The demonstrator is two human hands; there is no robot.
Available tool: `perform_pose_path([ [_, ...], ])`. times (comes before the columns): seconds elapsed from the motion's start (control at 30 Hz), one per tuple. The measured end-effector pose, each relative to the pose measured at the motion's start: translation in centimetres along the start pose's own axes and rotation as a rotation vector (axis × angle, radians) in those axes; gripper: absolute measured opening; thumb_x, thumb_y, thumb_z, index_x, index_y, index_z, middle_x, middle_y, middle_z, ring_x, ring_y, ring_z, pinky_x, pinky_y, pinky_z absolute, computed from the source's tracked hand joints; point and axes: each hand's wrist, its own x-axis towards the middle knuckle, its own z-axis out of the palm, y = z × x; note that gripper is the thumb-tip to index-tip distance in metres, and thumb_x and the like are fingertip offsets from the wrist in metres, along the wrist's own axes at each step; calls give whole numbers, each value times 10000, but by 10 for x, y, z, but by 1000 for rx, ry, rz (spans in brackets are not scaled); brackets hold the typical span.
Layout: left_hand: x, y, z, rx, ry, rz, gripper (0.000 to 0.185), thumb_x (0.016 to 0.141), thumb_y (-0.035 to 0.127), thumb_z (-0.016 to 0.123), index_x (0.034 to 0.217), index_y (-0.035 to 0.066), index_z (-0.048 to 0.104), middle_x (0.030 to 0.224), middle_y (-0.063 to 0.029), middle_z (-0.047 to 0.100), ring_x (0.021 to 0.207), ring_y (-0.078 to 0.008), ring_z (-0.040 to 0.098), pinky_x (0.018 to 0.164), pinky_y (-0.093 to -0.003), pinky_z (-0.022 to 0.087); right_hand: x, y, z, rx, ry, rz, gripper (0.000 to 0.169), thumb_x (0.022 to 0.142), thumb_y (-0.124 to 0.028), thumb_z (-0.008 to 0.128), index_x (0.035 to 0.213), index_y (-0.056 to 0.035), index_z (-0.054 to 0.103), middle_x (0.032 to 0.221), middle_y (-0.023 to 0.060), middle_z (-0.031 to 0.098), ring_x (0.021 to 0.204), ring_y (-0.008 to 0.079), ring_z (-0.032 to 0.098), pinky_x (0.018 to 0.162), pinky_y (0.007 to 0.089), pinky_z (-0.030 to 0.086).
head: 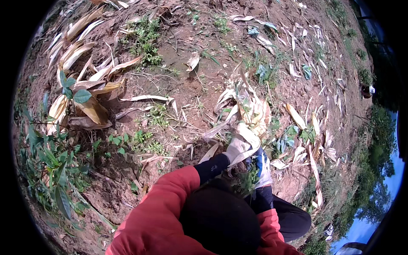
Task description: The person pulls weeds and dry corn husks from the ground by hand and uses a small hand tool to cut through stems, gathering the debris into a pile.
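My left hand (237, 147), in a pale glove below a black cuff, is at the base of a bundle of dry corn husks (251, 111). It appears closed on the bundle, with one pale husk strip folded over it and its fingertips covered. Close to its right is my right hand (264, 170), in a white and blue glove. Husk and leaves hide its fingers, so its grip cannot be made out. Green weeds (250, 178) stick up between my wrists. The bundle fans out beyond both hands over the soil.
A large heap of dry husks (92, 108) lies at the left, by leafy green plants (57, 172). More husks (315, 134) and wilted leaves (285, 138) are scattered at the right. Loose reddish soil (185, 86) bears small weeds. My bent dark-trousered leg (291, 220) is beside my right forearm.
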Motion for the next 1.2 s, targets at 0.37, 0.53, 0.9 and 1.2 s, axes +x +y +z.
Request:
perform_pose_path([
  [0.37, -30, 55, -61, 229, -303, 78, 432, 784, 324, 582, 1119, 54, 550, 980, -160, 595, 920, -314, 568, 821, -427, 439, 7, 71, 66, 1419, 38, 974, 281, 918, -313, 509, 1037, -62, 546, 844, 45, 571, 739, 139, 553, 606, 253, 443],
  [0.53, -68, 2, -189, 640, 168, -231, 711, 735, 286, 687, 1341, 74, 383, 1286, -173, 435, 1196, -358, 394, 993, -440, 321, 5, 82, 37, 1185, -109, 880, 356, 921, -274, 495, 1127, 2, 580, 902, 34, 600, 761, 126, 543, 689, 253, 435],
  [0.9, -27, -94, -253, 952, -350, -90, 650, 719, 326, 683, 1287, 121, 442, 1327, -177, 411, 1267, -360, 339, 1067, -445, 254, -6, 82, 31, 859, -100, 1038, 383, 937, -154, 455, 1297, -25, 464, 874, 16, 570, 664, 82, 517, 568, 232, 405],
  [1.2, -72, -83, -145, -407, 334, -482, 207, 804, 116, 514, 950, -9, 592, 847, -215, 627, 782, -379, 601, 698, -415, 480, -10, 63, 34, 123, -121, 180, 497, 840, -8, 474, 1331, -1, 399, 1311, 136, 476, 1212, 239, 453, 1015, 324, 347],
])
